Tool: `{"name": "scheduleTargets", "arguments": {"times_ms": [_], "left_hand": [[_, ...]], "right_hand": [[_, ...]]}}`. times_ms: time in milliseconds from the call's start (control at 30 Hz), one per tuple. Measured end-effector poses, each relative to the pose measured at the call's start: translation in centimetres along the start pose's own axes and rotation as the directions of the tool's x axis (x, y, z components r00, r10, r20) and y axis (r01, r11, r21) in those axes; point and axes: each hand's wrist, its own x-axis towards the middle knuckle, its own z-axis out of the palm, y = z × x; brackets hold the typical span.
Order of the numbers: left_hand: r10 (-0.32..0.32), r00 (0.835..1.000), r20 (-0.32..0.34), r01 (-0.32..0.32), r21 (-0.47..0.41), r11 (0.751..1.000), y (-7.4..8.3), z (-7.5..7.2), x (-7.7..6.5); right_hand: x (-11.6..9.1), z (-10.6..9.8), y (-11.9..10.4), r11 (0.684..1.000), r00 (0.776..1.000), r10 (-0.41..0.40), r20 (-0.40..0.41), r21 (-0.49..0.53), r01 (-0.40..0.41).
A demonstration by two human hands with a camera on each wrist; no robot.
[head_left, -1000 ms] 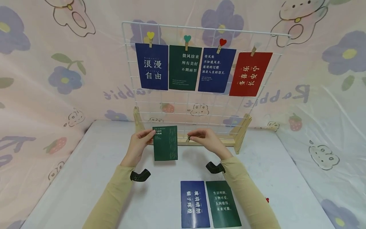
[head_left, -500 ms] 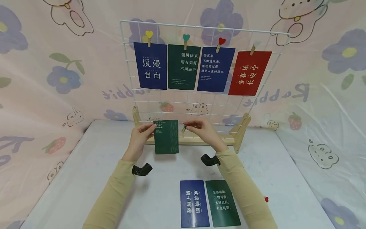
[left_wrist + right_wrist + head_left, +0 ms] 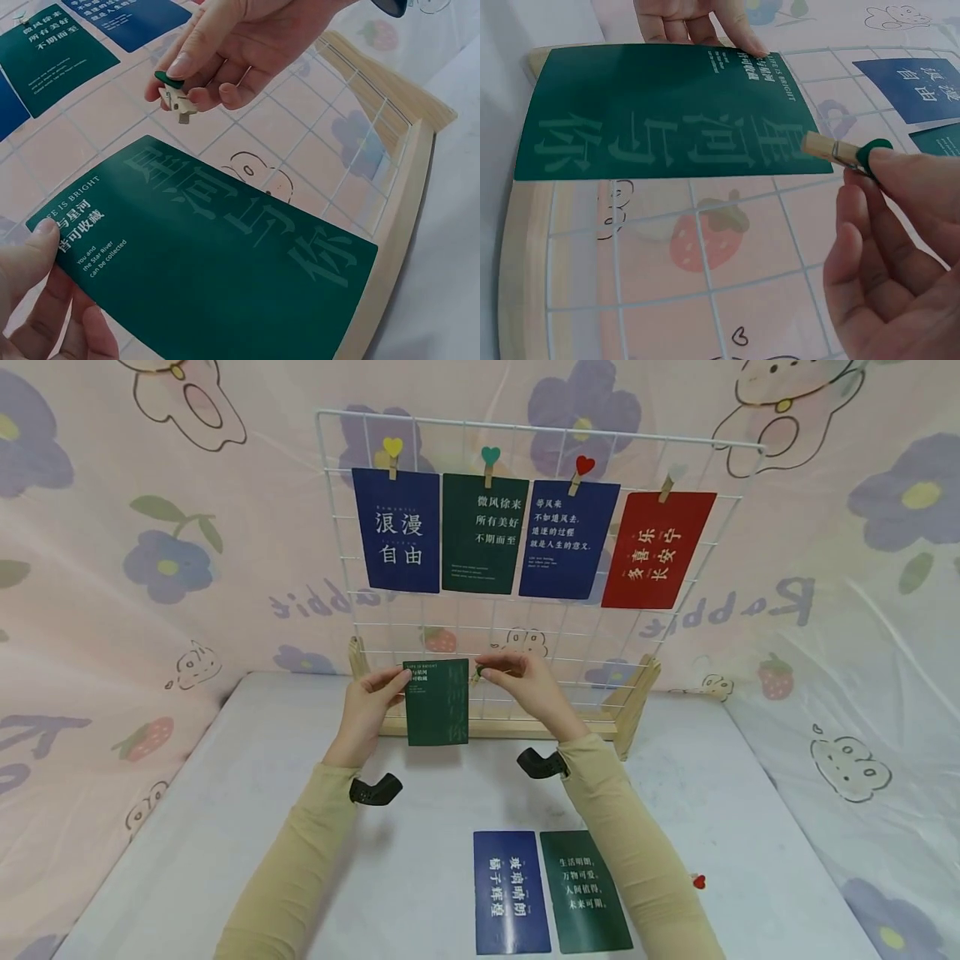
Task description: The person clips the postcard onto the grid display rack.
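My left hand (image 3: 369, 706) pinches a green card (image 3: 437, 706) by its upper left edge, thumb on the printed face. The card is upright in front of the lower part of a white wire grid rack (image 3: 517, 689). Just right of the card, my right hand (image 3: 528, 685) holds a small wooden clothespin (image 3: 831, 148) with a green top between thumb and fingers. In the left wrist view, that clothespin (image 3: 178, 101) is apart from the card. Above, two blue cards (image 3: 397, 531), another green card (image 3: 480, 535) and a red card (image 3: 658, 552) hang from heart clips.
On the white table (image 3: 225, 827) lie a blue card (image 3: 512, 893) and a green card (image 3: 585, 893). A red heart clip (image 3: 699, 882) lies beside the right forearm. Wooden feet (image 3: 636, 710) support the rack. A patterned cloth (image 3: 247, 527) hangs behind.
Both hands have moved up, carrying the green card and the clothespin higher in front of the grid. The right hand has also shifted left, closer to the card.
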Motion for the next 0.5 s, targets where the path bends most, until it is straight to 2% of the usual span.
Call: {"name": "scheduleTargets", "arguments": {"times_ms": [133, 300, 500], "left_hand": [[-0.002, 1.000, 0.008, 0.002, -0.004, 1.000, 0.5, 0.2, 0.2], [0.007, 1.000, 0.013, -0.007, -0.002, 1.000, 1.2, 0.4, 0.6], [0.046, 0.999, -0.007, -0.046, 0.008, 0.999, 1.7, 0.7, 1.4]], "right_hand": [[0.5, -0.1, -0.5, 0.999, 0.999, -0.037, -0.008, 0.002, 0.037], [1.1, -0.2, -1.0, 0.999, 0.998, -0.046, -0.030, 0.000, 0.046], [1.7, -0.1, -1.8, 0.998, 0.996, -0.064, -0.066, 0.000, 0.064]]}}
